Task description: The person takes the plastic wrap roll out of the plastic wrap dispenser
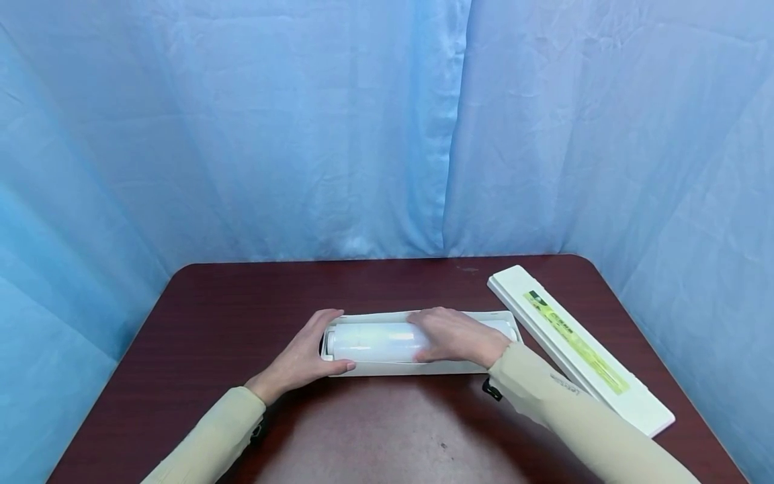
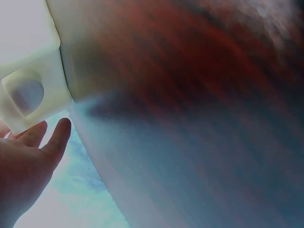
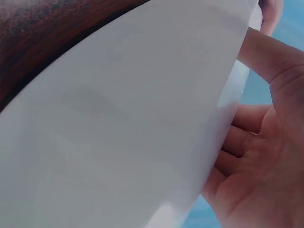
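Observation:
A long white box (image 1: 387, 370) lies lengthwise on the table with its top off. Inside it is a roll of clear plastic wrap (image 1: 371, 341), its whitish surface shining. My left hand (image 1: 300, 358) grips the box's left end, thumb at the near wall and fingers at the far one. In the left wrist view, that end wall (image 2: 54, 90) shows a round-edged opening. Across the right half of the roll, my right hand (image 1: 455, 336) holds it from above, thumb on the near side and fingers on the far side.
The box's white lid (image 1: 547, 329), with a yellow-green label (image 1: 577, 343), lies slantwise on the right of the dark red-brown table (image 1: 242, 296). Light blue curtains (image 1: 338, 134) hang behind the table and along both sides.

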Motion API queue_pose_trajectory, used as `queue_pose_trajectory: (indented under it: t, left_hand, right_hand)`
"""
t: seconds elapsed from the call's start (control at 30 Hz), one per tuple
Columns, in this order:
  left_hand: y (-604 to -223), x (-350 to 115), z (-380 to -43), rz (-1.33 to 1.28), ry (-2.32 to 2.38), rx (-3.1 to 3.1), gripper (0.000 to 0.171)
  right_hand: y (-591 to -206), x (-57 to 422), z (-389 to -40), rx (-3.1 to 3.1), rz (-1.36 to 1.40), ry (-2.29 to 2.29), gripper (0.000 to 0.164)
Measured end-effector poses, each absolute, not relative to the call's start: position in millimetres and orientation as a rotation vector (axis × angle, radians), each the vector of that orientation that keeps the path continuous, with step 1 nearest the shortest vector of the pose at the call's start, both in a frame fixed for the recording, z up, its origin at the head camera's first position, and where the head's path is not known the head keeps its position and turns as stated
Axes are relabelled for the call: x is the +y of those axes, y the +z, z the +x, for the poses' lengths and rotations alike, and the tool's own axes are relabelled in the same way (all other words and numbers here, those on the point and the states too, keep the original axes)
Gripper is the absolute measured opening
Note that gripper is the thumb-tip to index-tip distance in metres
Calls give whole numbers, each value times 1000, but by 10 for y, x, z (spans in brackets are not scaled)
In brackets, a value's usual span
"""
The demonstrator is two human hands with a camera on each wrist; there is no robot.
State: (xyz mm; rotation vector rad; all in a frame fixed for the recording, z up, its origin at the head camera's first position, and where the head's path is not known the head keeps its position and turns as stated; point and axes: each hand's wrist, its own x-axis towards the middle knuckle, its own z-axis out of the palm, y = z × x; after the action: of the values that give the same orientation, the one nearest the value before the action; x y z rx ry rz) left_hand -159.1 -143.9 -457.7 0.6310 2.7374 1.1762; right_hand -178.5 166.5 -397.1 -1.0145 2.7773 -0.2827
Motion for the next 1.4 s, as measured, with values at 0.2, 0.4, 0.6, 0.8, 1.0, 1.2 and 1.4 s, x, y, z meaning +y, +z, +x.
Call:
queue_pose_trajectory:
  t: [0.2, 0.4, 0.6, 0.8, 1.0, 1.2, 1.4]
  left_hand:
    - [-4580, -1451, -1601, 644, 1188, 2737, 98]
    - [-4590, -1441, -1605, 661, 1189, 2729, 99]
    - [-4598, -1439, -1594, 670, 1203, 2723, 98]
    - [-4588, -1442, -1578, 670, 1225, 2722, 97]
    - [-4591, -1447, -1576, 632, 1250, 2707, 97]
    - [-4579, -1467, -1570, 619, 1304, 2670, 93]
    - [-4578, -1464, -1572, 623, 1297, 2660, 97]
  right_hand:
    - [-3977, 1631, -1820, 2772, -1034, -265, 52]
    - [-4012, 1718, -1828, 2782, -1075, -298, 56]
    - [-4027, 1769, -1822, 2791, -1088, -341, 59]
    - [-4010, 1795, -1816, 2787, -1111, -372, 58]
    - [-3952, 1850, -1809, 2810, -1137, -432, 59]
    - [-3855, 1893, -1789, 2851, -1186, -512, 62]
    - [-3765, 1908, -1753, 2904, -1142, -588, 64]
